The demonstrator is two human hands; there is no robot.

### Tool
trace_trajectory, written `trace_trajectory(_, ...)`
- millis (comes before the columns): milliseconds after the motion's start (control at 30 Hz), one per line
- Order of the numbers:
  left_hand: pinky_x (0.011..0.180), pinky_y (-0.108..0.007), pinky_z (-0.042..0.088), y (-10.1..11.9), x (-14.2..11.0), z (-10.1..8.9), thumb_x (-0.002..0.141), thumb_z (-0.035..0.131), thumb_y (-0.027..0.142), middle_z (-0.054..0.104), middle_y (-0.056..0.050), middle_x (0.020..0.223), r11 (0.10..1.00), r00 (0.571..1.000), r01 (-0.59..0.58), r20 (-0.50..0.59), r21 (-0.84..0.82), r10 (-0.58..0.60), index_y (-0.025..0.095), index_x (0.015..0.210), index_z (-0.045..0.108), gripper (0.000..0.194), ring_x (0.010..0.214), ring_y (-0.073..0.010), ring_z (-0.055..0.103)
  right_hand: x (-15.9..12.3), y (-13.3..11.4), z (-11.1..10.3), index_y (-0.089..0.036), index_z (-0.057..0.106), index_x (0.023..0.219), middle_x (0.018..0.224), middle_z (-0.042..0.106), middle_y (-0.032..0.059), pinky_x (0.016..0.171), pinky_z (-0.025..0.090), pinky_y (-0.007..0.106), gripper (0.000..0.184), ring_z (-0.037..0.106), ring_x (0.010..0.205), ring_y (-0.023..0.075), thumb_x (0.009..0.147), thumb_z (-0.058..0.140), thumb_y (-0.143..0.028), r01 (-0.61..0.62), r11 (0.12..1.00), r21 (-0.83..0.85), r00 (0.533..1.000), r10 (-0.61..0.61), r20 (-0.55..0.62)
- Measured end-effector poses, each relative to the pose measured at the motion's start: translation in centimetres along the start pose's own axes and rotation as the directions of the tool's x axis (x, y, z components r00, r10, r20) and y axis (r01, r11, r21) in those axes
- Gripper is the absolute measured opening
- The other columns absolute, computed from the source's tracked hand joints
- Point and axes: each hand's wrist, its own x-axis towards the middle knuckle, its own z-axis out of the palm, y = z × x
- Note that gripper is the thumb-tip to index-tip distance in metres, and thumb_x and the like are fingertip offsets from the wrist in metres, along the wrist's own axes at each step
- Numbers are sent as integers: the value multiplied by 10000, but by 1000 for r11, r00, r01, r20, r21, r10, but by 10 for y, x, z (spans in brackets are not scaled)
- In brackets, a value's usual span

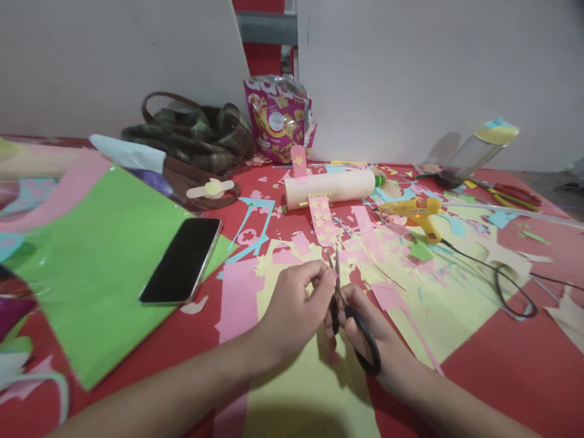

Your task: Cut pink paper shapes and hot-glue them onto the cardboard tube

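Note:
My right hand point(371, 334) has its fingers through the black handles of a pair of scissors point(365, 340), whose blades point away from me and stand slightly apart. Right beside the blades, my left hand point(298, 298) is closed in a pinch. A tiny pink bit of paper point(336, 275) shows at its thumb tip, mostly hidden by the fingers. Under both hands lie yellow paper point(310, 389) and pink paper point(235, 310). Beyond the scissor tips is a cream paper tube point(337, 187) with a pink strip point(322, 222) bearing yellow stars.
A phone point(182, 261) rests on green sheets point(100, 255) at left. To the right lie a yellow glue gun point(417, 213) with a looping cord, pliers point(511, 194) and a clear bottle point(479, 152). A snack bag point(278, 118) and plaid bag point(196, 134) stand behind; paper scraps cover the red table.

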Motion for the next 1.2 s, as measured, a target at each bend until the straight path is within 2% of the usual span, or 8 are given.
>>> trace_trajectory(533,404,-156,342,-4,-1,3,816,368,281,476,60,460,1000,1000,1,-9,-1,-1,167,548,382,292,393,-51,439,-4,-4,5,-242,279,764,582,303,-80,431,267,211,364,270,453,67,715,475,-545,-36,995,-88,998,32,-52)
trace_trajectory(1200,418,-157,338,-5,-1,3,822,360,288,457,61,420,999,1000,-9,1,36,9,174,559,378,287,415,-65,447,-3,-3,4,-235,278,763,541,310,-93,425,266,212,343,267,420,60,736,471,-517,-36,993,-108,998,31,-47)
